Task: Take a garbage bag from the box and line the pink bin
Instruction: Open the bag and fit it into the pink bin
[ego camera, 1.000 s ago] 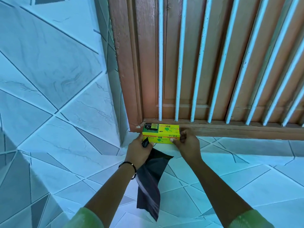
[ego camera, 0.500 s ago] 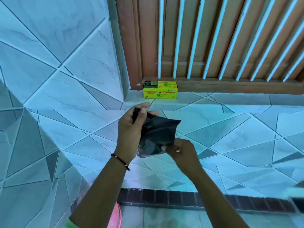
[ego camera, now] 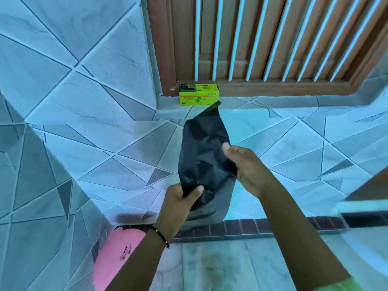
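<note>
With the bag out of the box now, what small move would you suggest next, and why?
Probably work the black bag open with both thumbs: left hand and right hand pinch it while it looks folded flat, and the pink bin waits below.

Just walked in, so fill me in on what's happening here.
A person holds a black garbage bag in both hands, the left hand at its lower edge and the right hand at its side. The bag is still folded. The yellow box sits on the ledge by the window; the pink bin waits below, unlined.
</note>
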Action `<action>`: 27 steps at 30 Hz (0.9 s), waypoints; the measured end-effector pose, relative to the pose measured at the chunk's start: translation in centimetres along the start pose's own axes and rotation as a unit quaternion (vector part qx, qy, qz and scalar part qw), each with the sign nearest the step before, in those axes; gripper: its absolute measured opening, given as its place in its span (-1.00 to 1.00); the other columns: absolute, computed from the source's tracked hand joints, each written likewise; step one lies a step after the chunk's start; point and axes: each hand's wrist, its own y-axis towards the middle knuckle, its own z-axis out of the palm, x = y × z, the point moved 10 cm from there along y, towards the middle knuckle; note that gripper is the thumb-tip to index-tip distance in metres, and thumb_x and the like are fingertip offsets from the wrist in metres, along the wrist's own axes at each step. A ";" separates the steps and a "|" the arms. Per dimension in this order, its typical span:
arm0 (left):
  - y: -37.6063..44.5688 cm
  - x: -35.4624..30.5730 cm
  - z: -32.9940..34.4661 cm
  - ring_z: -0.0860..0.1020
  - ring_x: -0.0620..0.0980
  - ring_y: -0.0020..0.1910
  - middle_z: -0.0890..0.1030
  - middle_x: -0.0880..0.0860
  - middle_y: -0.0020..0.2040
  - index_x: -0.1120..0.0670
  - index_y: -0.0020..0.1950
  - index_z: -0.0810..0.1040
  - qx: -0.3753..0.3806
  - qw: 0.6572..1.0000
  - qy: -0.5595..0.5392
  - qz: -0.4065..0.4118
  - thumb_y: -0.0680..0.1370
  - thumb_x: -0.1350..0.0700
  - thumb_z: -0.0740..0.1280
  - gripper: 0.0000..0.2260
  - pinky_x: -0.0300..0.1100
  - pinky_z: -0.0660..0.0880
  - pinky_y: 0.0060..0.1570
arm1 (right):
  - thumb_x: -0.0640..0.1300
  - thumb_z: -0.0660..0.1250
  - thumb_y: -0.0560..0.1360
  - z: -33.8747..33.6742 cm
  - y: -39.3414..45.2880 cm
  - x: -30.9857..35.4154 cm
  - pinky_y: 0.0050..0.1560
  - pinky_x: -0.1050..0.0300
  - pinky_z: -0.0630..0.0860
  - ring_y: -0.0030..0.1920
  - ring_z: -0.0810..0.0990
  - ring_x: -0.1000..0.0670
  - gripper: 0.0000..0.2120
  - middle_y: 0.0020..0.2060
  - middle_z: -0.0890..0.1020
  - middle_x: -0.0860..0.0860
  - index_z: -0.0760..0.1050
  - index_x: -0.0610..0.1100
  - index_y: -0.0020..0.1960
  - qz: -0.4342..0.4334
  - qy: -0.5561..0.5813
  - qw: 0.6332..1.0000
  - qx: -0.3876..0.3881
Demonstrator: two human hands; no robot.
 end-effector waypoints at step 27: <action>-10.6 2.6 2.9 0.65 -0.08 -0.32 0.69 0.05 -0.25 0.17 -0.08 0.64 -0.055 0.980 -0.106 -0.160 0.53 0.08 0.30 -0.81 -0.25 0.58 -0.32 | -0.23 0.37 0.45 -2.1 -13.8 -11.3 -0.09 0.05 0.61 -0.11 0.66 -0.12 -0.84 -0.12 0.71 -0.13 0.60 -0.26 0.01 0.143 0.005 0.990 -0.022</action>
